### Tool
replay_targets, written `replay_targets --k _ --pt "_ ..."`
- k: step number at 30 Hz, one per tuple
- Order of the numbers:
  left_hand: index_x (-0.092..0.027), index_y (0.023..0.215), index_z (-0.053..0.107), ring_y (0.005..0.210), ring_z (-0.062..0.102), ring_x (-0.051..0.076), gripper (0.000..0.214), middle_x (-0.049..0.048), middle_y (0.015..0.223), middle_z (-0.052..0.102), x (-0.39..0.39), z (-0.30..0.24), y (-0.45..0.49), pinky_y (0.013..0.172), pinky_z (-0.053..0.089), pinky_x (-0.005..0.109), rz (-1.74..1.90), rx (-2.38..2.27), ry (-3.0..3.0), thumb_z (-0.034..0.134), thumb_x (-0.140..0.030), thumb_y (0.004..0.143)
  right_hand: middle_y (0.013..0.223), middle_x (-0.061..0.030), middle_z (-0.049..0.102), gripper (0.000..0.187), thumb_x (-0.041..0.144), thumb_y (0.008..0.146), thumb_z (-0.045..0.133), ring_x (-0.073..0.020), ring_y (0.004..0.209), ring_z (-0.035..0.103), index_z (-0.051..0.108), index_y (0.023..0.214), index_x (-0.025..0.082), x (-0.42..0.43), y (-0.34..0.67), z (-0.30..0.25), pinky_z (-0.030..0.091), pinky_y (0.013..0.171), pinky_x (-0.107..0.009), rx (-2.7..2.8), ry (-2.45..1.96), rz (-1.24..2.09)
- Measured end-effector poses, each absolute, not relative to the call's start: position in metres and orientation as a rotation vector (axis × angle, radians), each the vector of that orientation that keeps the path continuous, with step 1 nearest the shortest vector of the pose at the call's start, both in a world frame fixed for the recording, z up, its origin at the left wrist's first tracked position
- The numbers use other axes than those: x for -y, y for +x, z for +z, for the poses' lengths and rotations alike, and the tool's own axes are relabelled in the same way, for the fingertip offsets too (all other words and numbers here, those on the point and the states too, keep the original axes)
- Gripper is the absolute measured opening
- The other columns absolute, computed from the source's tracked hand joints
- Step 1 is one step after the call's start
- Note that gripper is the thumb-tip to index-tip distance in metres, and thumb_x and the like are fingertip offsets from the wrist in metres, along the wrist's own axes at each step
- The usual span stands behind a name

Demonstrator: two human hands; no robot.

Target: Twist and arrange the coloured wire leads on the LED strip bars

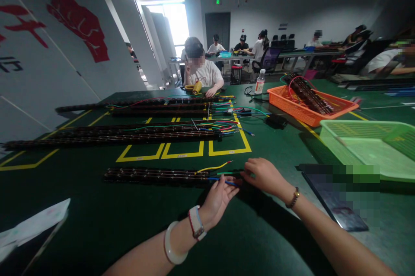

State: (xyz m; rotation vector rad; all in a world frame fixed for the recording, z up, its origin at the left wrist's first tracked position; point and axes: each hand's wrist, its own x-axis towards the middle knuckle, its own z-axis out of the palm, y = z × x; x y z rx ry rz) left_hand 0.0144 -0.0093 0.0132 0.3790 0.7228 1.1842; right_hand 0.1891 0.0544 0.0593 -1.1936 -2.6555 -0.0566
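Observation:
A short dark wiring bundle (155, 175) lies lengthwise on the green table in front of me. From its right end come a yellow wire (212, 168) with a red-sleeved tip, a green wire (236, 173) and a blue wire (223, 180). My left hand (220, 198), palm partly up, has the blue wire between its thumb and fingers. Close to the wire ends, my right hand (264, 176) is bent with its fingertips drawn together. Those fingertips lie near the green wire's end, and what they pinch, if anything, is hidden.
Longer dark bundles (113, 136) with coloured wires lie beyond, over yellow tape outlines (181, 155). On the right stand an orange basket (298, 116), a green basket (366, 131) and a dark flat device (337, 198). A bottle (260, 82) and a seated person (205, 72) are across the table.

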Motion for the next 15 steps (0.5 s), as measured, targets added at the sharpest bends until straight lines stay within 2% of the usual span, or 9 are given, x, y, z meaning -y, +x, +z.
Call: replay_targets --k 4,10,15 --pt "-0.012 0.084 0.056 0.094 0.063 0.023 0.025 0.0134 0.091 0.067 0.012 0.019 0.015 0.093 0.043 0.041 1.168 -0.762 0.375 0.047 -0.035 0.089 0.071 -0.0012 0.059 0.022 0.033 0.088 0.052 -0.0134 0.065 0.052 0.054 0.072 0.018 -0.064 0.185 0.054 0.029 0.062 -0.026 2.561 -1.255 -0.114" --pt "-0.01 0.088 0.056 0.087 0.066 0.022 0.026 0.0137 0.086 0.068 0.013 0.022 0.015 0.089 0.046 0.038 1.17 -0.79 0.377 0.043 -0.032 0.091 0.075 -0.0028 0.061 0.021 0.033 0.088 0.053 -0.0151 0.071 0.055 0.055 0.073 0.018 -0.082 0.176 0.035 0.031 0.065 -0.027 2.519 -1.292 -0.117" --pt "-0.01 0.088 0.056 0.088 0.066 0.022 0.026 0.0137 0.089 0.068 0.012 0.021 0.015 0.091 0.046 0.04 1.162 -0.782 0.371 0.044 -0.034 0.091 0.076 -0.0031 0.061 0.027 0.038 0.091 0.048 -0.0151 0.072 0.055 0.057 0.076 0.018 -0.089 0.182 0.016 0.034 0.068 -0.027 2.504 -1.258 -0.026"
